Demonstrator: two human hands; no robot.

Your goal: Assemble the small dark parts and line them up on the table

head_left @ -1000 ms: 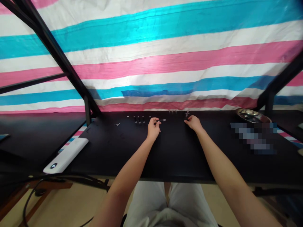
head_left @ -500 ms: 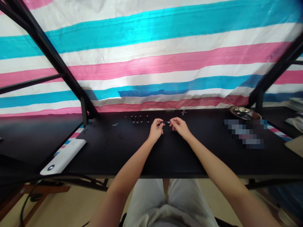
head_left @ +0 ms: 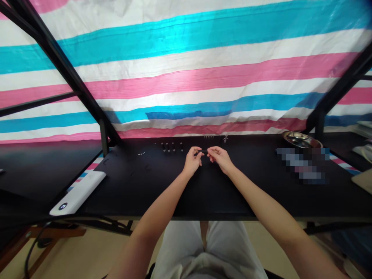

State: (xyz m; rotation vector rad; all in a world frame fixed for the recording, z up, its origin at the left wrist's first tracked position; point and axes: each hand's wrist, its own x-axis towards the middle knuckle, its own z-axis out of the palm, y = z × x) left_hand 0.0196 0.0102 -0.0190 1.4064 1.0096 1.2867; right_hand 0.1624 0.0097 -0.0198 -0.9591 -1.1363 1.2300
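My left hand point(head_left: 192, 160) and my right hand point(head_left: 220, 158) meet over the far middle of the black table point(head_left: 203, 190). Both pinch the ends of a small dark rod-like part point(head_left: 204, 151) held between their fingertips. Just left of my hands, several small black upright pieces point(head_left: 172, 147) stand in a row. A short row of tiny metal pieces point(head_left: 208, 137) lies near the back edge, with a small silvery bit point(head_left: 225, 137) beside it.
A white power bank point(head_left: 78, 192) lies at the table's left edge. A metal dish point(head_left: 301, 140) sits at the back right beside a blurred-out patch. Black frame bars point(head_left: 64, 68) slant up on both sides. A striped tarp point(head_left: 186, 66) hangs behind.
My right hand came left from the back edge to meet my left hand. Both now pinch the small dark part, and the hands have drawn closer together.
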